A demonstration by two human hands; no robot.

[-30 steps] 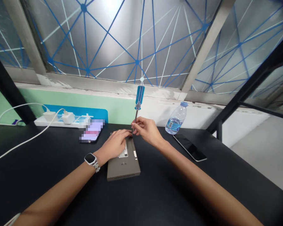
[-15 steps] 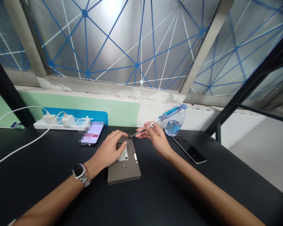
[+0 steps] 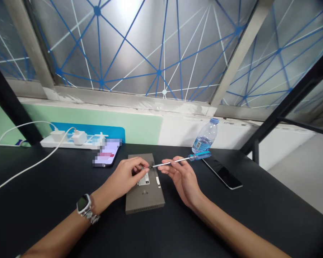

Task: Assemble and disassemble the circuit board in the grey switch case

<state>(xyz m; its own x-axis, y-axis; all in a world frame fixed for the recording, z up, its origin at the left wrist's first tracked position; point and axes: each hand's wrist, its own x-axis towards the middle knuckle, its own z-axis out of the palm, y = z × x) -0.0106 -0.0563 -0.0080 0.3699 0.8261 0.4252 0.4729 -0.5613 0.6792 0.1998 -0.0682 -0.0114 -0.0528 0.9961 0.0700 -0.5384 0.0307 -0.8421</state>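
I read the screwdriver (image 3: 200,155) as a bright, smooth metal shaft w/ a glossy, translucent blue plastic handle. The box (image 3: 145,193) under it looks like matt grey sheet metal w/ a white, paper-like label. The surface (image 3: 177,222) is black, matt & smooth. The bottle (image 3: 204,141) is thin clear plastic, the phone (image 3: 224,175) glossy black glass. The watch (image 3: 83,204) has shiny metal strap links, and the power strip (image 3: 70,141) is smooth white plastic.

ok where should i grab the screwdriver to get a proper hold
Probably by its blue handle, coming from the right: the screwdriver lies nearly level, handle end free near the water bottle, while the right hand holds only the thin shaft.
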